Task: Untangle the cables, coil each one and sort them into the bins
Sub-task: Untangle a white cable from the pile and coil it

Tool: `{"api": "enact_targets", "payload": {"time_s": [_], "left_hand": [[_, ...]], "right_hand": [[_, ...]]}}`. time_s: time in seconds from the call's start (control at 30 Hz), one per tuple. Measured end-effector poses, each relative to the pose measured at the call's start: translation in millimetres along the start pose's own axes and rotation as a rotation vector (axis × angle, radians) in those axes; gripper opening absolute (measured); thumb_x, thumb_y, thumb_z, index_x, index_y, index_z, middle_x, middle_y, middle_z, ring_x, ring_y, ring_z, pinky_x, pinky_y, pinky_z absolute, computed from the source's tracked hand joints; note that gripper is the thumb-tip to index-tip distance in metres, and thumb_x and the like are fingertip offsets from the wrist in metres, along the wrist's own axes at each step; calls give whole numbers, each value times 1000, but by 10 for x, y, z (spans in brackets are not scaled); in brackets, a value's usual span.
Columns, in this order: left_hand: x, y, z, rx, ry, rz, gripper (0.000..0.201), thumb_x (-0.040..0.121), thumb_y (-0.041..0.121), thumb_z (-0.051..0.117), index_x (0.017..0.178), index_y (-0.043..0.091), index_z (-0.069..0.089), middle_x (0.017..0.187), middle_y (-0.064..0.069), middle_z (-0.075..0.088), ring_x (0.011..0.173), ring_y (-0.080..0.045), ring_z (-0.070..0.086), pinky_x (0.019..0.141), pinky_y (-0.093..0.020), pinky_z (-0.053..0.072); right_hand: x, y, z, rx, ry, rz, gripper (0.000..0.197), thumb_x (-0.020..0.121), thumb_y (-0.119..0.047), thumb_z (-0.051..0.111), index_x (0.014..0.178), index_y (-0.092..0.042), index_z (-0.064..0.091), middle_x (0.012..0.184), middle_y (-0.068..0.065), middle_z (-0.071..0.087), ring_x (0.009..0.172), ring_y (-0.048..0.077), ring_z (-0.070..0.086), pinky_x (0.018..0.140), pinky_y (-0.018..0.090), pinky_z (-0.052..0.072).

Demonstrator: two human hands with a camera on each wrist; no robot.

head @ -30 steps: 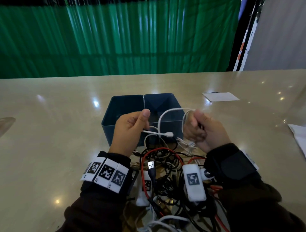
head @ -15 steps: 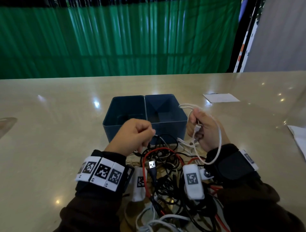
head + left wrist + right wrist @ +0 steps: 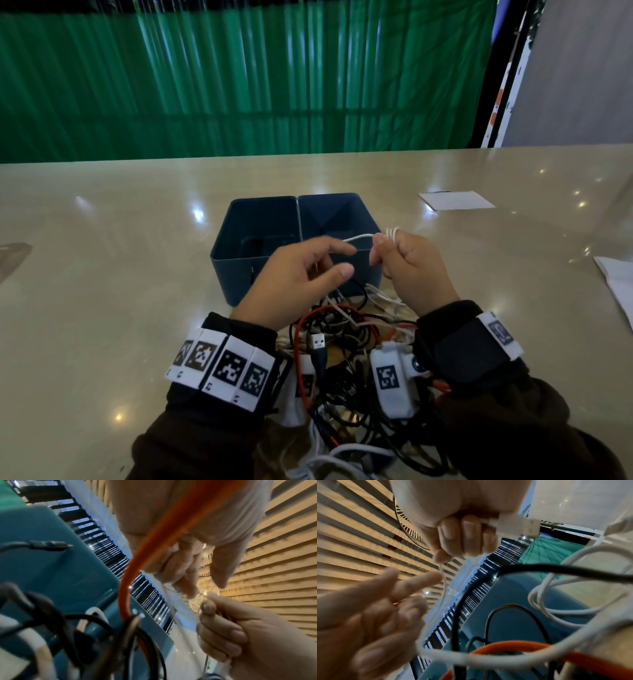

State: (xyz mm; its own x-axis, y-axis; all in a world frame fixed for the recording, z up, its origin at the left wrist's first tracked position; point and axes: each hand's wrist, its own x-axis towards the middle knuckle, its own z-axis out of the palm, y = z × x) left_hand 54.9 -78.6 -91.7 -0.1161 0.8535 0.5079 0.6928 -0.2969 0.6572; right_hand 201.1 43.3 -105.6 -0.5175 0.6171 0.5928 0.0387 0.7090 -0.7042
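Both hands, white cable (image 3: 359,237) between fingers (image 3: 378,247)

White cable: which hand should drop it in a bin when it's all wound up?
Probably the right hand: it already grips the white cable coil, just above the right bin. The left hand only guides the loose end.

Your thin white cable (image 3: 359,237) is looped in small coils at the top of your right hand (image 3: 411,267). The tangle of black, red and white cables (image 3: 342,329) lies just before the two dark blue bins (image 3: 236,274), which stand side by side.
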Motion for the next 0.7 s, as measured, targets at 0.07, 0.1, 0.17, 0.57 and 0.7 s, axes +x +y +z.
{"api": "enact_targets", "payload": {"time_s": [0.07, 0.1, 0.17, 0.57, 0.7], "left_hand": [[21, -46, 55, 155, -76, -58, 31, 92, 33, 57, 122, 33, 54, 74, 11, 59, 65, 3, 54, 61, -10, 38], [24, -57, 64, 159, -80, -84, 32, 93, 32, 55, 124, 34, 50, 77, 10, 60, 66, 4, 54, 62, -11, 38], [27, -60, 55, 85, -10, -100, 23, 93, 29, 54, 113, 35, 44, 79, 8, 59, 62, 2, 55, 61, -14, 41], [43, -103, 45, 3, -63, -43, 20, 97, 17, 47, 102, 22, 66, 88, 9, 67, 81, -2, 60, 72, -15, 46], [38, -75, 59, -39, -80, -47, 27, 95, 8, 50, 93, 31, 65, 83, 19, 66, 80, 1, 59, 73, -14, 45]], "right_hand": [[-17, -58, 21, 138, -73, 10, 36, 95, -28, 41, 63, -17, 54, 40, -11, 42, 39, 5, 36, 46, 16, 28], [-25, -93, 24, 229, -102, 34, 38, 98, -23, 42, 64, -13, 54, 38, -10, 38, 37, 3, 32, 43, 14, 26], [-35, -148, 19, 378, -150, 96, 40, 101, -14, 37, 64, -7, 52, 36, -10, 33, 34, 1, 26, 39, 13, 22], [-30, -100, 61, 843, -585, 265, 38, 89, -31, 42, 65, -12, 66, 38, -4, 36, 35, 9, 26, 39, 19, 23], [-36, -111, 22, 998, -866, 211, 30, 92, -32, 53, 84, -5, 64, 48, -7, 48, 39, 1, 40, 44, 11, 37]]}}
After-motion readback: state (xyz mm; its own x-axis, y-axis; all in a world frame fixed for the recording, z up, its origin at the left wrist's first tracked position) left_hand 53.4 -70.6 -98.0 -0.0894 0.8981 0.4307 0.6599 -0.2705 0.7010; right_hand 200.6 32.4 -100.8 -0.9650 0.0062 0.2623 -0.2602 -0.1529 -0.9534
